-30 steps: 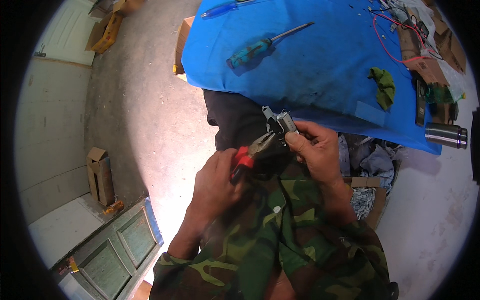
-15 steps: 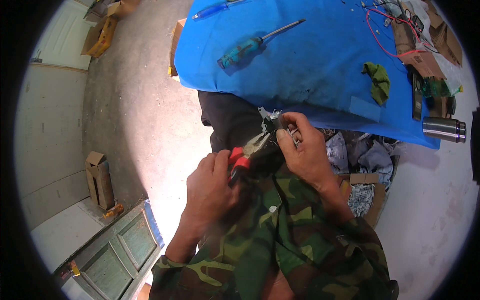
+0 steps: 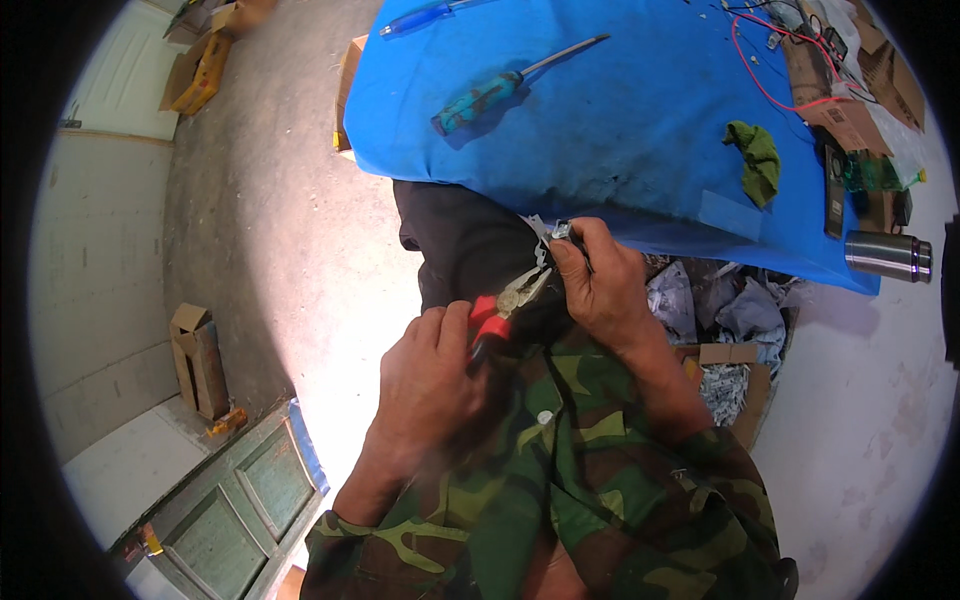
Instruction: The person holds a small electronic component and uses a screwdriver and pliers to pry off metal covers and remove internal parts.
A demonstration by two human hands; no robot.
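My left hand [image 3: 425, 375] is closed around the red handles of a pair of pliers [image 3: 510, 302], whose metal jaws point up and to the right. Between thumb and fingers, my right hand [image 3: 607, 280] pinches a small metal part [image 3: 562, 230] with a silvery, irregular end. The plier jaws reach the lower side of this part; whether they grip it I cannot tell. Both hands are over my lap, just short of the blue-covered table [image 3: 620, 150]. My fingers hide much of the part.
On the table lie a turquoise-handled screwdriver [image 3: 480, 103], a blue-handled tool [image 3: 415, 20], a green cloth [image 3: 754, 163] and a steel flask [image 3: 888, 257] at the right edge. Below it are plastic bags [image 3: 750, 318] and a carton of small metal pieces [image 3: 722, 392].
The pliers and my left hand have shifted slightly to the right. My right hand has turned a little, and its fingers cover more of the metal part.
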